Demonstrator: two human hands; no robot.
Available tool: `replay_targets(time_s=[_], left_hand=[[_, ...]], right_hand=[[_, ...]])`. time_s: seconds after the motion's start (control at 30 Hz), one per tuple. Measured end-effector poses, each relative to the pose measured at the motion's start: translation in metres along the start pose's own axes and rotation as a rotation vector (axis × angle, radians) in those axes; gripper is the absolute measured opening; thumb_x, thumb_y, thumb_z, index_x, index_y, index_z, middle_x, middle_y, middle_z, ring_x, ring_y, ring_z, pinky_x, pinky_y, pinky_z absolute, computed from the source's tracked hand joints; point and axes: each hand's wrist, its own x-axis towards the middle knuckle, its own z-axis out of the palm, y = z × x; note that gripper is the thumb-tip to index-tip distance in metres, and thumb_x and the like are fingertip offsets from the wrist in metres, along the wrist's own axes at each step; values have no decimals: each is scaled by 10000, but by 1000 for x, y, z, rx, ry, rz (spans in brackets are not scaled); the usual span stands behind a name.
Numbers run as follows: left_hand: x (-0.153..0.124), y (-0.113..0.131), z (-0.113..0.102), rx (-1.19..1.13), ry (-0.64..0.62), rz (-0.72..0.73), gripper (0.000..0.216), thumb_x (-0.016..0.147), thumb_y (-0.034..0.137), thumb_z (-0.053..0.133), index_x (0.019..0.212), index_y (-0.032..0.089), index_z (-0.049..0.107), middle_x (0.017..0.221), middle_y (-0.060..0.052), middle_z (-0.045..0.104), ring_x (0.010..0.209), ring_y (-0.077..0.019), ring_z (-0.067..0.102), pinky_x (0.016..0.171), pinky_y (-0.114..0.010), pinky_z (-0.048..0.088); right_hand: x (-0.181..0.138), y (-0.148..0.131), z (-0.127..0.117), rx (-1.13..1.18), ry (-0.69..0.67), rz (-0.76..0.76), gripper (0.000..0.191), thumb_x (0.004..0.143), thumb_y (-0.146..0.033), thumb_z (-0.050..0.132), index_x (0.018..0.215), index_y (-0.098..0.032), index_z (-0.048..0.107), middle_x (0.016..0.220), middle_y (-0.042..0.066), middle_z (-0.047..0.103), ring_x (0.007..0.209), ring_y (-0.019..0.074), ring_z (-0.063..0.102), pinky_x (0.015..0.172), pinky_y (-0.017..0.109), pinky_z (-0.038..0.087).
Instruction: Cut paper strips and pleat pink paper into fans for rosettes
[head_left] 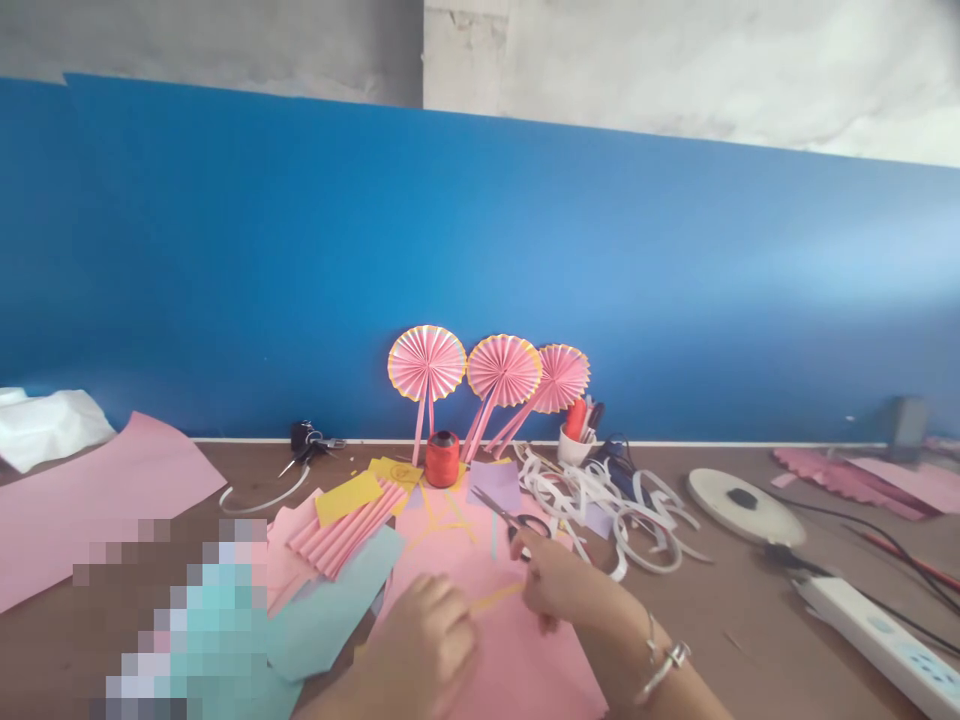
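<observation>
Scissors [513,519] sit at the fingers of the right hand [551,580], the nearer one, blades angled left toward the bench's [742,600] far edge; whether that grip pinches them, I cannot tell. The left hand [429,630] curls over pink paper [517,665], its grip hidden.

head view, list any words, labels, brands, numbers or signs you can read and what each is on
None can be read.
Yellow paper behind the pleated pink strips: a faint rounded mark, too small and blurred to make out.
White power strip: any markings are too blurred to read.
</observation>
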Motion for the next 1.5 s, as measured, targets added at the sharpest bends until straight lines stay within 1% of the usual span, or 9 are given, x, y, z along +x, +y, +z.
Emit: replay_targets(time_s=[0.13,0.23,0.43,0.7,0.8,0.93,1.0,1.17,1.5], left_hand=[[-11,13,35,262,-171,126,83,814,223,638,760,161,628,714,-22,658,635,-169,568,532,-290,357],[-15,13,44,298,-188,121,254,870,292,578,1040,114,637,1003,-107,710,862,-218,640,690,-302,436],[-17,4,38,242,-211,106,270,928,254,472,1171,242,589,1196,-105,650,1044,-233,618,888,-336,418],[-11,-1,33,91,-289,112,342,895,213,470,1226,192,553,1295,-152,571,1171,-279,529,961,-400,402],[-7,-1,23,-148,-228,-29,328,853,166,485,1160,200,595,1224,-123,618,1132,-256,545,982,-403,407],[7,-5,7,-703,103,-676,293,875,251,424,1079,191,624,1097,-98,676,1033,-219,607,912,-371,481],[16,-8,-1,-1001,195,-834,363,877,374,430,1086,153,629,1094,-119,672,1022,-228,616,899,-370,491],[25,-16,-14,-1262,232,-891,427,798,500,547,972,135,685,961,-96,701,919,-229,622,855,-364,481],[23,-28,-10,-1080,160,-972,213,715,331,532,730,144,633,646,-14,617,590,-134,535,598,-264,423]], right_hand=[[-3,-12,-8,-250,207,79,130,739,-157,474,842,-180,550,583,6,630,443,133,582,457,212,360],[1,-26,-4,-599,493,-81,180,767,-180,468,651,-168,605,693,58,671,624,161,628,534,233,353],[21,-36,20,-843,470,-190,213,710,-147,515,767,-94,713,833,182,693,819,265,647,661,308,404],[27,-37,22,-783,464,-167,249,698,-33,491,804,-93,708,864,182,699,816,270,646,687,343,414],[26,-36,15,-636,500,-142,216,736,-99,481,791,-138,686,790,96,705,721,193,638,605,262,404],[20,-40,16,-69,462,-264,150,736,-166,498,691,-158,640,655,11,657,626,134,585,552,207,394],[14,-46,24,38,485,-377,127,713,-147,505,668,-165,622,657,7,639,632,137,570,579,221,409],[-1,-59,46,-188,611,-728,178,702,-66,499,741,-187,623,824,43,610,798,174,562,718,279,442],[-9,-60,42,-448,732,-781,395,757,-83,518,1128,-195,596,1155,118,561,1060,269,486,848,401,396]])
